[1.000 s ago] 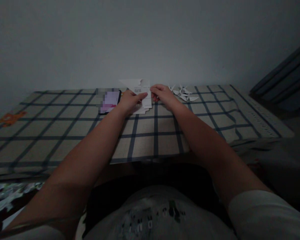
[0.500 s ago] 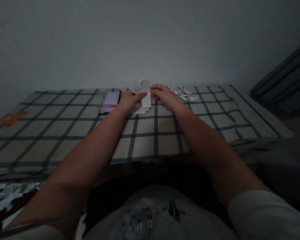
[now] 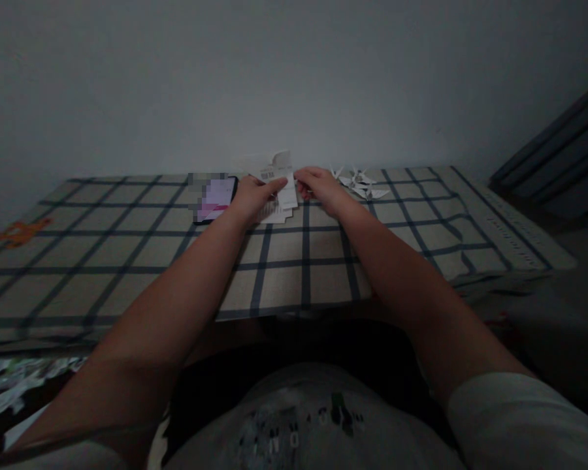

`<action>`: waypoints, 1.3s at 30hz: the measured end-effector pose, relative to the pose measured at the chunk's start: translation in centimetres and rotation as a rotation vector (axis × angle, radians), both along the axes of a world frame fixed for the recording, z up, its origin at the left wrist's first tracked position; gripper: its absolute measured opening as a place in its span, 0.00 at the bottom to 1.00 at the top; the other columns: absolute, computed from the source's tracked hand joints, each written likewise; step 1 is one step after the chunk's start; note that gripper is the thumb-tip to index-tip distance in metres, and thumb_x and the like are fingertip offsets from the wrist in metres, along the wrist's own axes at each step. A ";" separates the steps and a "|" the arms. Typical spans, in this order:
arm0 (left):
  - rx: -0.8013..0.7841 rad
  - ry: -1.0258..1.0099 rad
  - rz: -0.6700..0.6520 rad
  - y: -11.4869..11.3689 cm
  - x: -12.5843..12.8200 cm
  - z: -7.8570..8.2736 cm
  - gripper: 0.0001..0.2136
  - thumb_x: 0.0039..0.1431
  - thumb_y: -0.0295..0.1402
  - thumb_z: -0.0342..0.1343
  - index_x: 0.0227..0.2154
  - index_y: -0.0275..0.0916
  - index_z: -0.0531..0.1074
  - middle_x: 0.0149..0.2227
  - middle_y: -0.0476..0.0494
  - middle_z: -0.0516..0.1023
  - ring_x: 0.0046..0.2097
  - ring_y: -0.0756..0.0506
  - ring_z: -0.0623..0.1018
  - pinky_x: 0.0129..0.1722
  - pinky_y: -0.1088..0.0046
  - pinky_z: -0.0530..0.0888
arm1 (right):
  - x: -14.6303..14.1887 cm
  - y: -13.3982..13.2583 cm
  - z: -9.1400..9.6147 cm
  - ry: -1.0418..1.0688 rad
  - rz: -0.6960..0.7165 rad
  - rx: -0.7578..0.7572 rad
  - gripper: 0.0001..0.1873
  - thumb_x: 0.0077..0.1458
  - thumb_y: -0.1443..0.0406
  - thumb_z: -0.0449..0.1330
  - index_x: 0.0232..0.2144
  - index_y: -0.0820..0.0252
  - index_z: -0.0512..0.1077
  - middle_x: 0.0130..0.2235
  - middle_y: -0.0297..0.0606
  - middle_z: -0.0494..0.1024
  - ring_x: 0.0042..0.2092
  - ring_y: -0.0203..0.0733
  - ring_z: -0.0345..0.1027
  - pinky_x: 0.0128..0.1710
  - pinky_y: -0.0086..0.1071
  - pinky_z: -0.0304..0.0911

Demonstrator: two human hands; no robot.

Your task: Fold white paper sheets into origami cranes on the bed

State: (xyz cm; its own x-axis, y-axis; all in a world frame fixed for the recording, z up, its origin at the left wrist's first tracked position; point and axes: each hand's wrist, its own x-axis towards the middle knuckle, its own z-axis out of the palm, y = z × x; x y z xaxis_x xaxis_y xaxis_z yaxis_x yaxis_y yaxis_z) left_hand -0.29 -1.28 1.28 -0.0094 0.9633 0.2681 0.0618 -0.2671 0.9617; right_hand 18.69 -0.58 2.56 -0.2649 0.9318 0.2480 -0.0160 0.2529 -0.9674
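Note:
My left hand [image 3: 255,197] is closed on a printed sheet of paper [image 3: 288,194], its thumb lying across the front. The sheet stands tilted above more printed papers [image 3: 273,215] on the cloth, and its top corner is bent. At the sheet's right edge is my right hand [image 3: 318,187], fingers curled and pressed together. Whether those fingers pinch the paper's edge is hard to make out. Just right of that hand lie several folded paper cranes [image 3: 360,181]. A phone [image 3: 214,200] with a lit screen rests left of my left hand.
A checked cloth [image 3: 284,281] covers the table, which stands against a pale wall [image 3: 294,78]. An orange object [image 3: 23,232] lies at the far left. Below the table's left side are many paper scraps [image 3: 14,385]. A dark ribbed object [image 3: 558,156] stands at the right.
The sheet in my left hand has turned slightly, its top shifting left and its lower right corner shifting a little right. My right hand has hardly moved.

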 end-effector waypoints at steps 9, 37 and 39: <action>0.005 -0.047 0.006 0.5 0.0 -0.5 0.15 0.45 0.41 0.74 0.25 0.34 0.79 0.27 0.42 0.82 0.27 0.48 0.79 0.27 0.75 0.73 | 0.0 -0.2 0.2 0.003 0.028 0.001 0.09 0.65 0.71 0.59 0.31 0.62 0.72 0.24 0.27 0.70 0.24 0.27 0.61 0.25 0.22 0.56; 0.047 -0.138 0.026 0.6 0.2 -0.3 0.13 0.46 0.37 0.73 0.24 0.38 0.75 0.22 0.48 0.76 0.27 0.47 0.79 0.28 0.73 0.75 | -0.2 -0.9 0.6 -0.020 0.076 -0.046 0.08 0.62 0.76 0.56 0.33 0.63 0.73 0.23 0.26 0.69 0.24 0.28 0.60 0.26 0.23 0.56; 0.052 -0.079 0.041 1.0 0.0 -0.6 0.16 0.47 0.39 0.73 0.20 0.37 0.73 0.19 0.49 0.73 0.23 0.51 0.74 0.25 0.76 0.70 | -0.2 -0.9 0.5 -0.009 0.081 -0.050 0.09 0.61 0.77 0.56 0.35 0.64 0.73 0.23 0.26 0.69 0.24 0.29 0.60 0.26 0.23 0.56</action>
